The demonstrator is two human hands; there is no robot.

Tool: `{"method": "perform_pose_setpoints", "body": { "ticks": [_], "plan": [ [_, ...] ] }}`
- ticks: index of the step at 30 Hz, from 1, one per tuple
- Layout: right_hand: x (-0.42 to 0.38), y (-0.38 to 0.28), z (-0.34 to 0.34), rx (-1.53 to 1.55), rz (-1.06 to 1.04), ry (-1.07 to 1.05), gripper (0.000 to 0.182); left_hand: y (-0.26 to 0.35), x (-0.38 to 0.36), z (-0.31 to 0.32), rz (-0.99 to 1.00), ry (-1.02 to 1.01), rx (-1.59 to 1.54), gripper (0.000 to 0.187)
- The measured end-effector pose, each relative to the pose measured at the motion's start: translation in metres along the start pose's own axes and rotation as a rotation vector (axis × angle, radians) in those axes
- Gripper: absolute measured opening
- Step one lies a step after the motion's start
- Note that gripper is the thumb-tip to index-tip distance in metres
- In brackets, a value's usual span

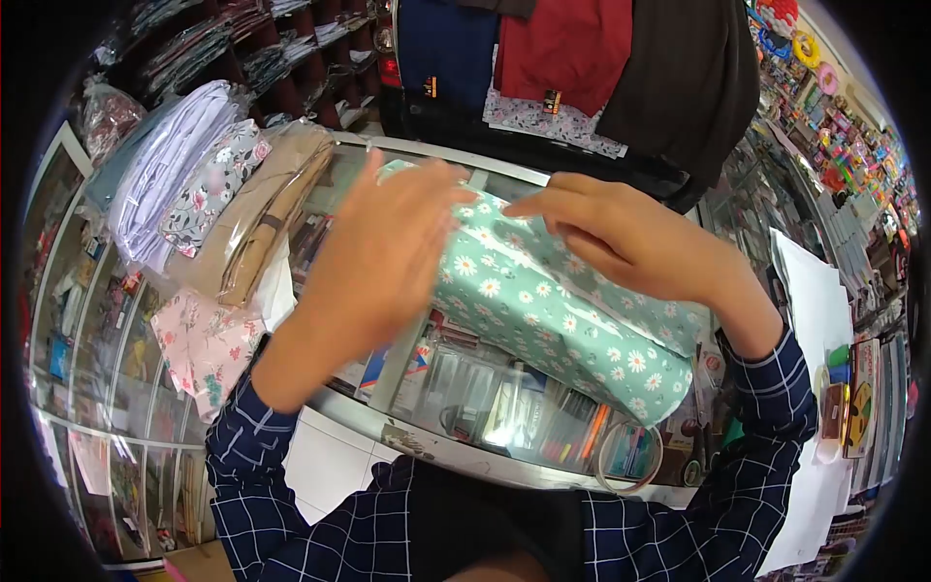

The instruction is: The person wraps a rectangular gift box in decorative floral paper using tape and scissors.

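Observation:
A length of green wrapping paper [562,320] printed with white daisies lies slantwise over the glass counter, its long edge folded over. Whether something is wrapped inside, I cannot see. My left hand [388,247], blurred by motion, is over the paper's left end with its fingers stretched out and apart. My right hand [630,233] hovers at the paper's upper edge, index finger extended and the other fingers loosely bent; I see nothing held in it. By the counter's front edge, a roll of clear tape [628,485] stands below the paper's right end.
Bagged folded clothes [175,165] are stacked at the left, with a pink floral packet [208,344] below them. Scissors [702,417] lie right of the paper. White sheets [815,301] cover the right side. Trousers [562,48] hang over a dark seat beyond the counter.

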State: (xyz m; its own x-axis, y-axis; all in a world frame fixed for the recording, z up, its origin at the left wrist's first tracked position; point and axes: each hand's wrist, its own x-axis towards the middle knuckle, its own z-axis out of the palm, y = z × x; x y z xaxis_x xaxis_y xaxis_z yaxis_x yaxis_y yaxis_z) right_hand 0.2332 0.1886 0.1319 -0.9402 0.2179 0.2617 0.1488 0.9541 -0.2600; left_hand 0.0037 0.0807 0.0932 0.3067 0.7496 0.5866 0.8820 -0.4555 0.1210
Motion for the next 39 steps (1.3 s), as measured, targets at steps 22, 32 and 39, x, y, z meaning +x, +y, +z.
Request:
{"method": "perform_pose_setpoints", "body": {
  "ticks": [22,32,39],
  "plan": [
    [-0.056,-0.024,0.048,0.047,0.044,0.183,0.039,-0.003,-0.015,0.032,-0.037,-0.104,-0.188,0.058],
    [-0.018,-0.026,0.061,-0.020,0.020,0.220,0.049,0.018,-0.043,0.035,-0.173,-0.037,-0.558,0.063],
    [-0.013,-0.017,0.062,0.168,-0.002,0.194,0.034,0.024,-0.044,0.044,-0.202,0.015,-0.473,0.065]
  ]
}}
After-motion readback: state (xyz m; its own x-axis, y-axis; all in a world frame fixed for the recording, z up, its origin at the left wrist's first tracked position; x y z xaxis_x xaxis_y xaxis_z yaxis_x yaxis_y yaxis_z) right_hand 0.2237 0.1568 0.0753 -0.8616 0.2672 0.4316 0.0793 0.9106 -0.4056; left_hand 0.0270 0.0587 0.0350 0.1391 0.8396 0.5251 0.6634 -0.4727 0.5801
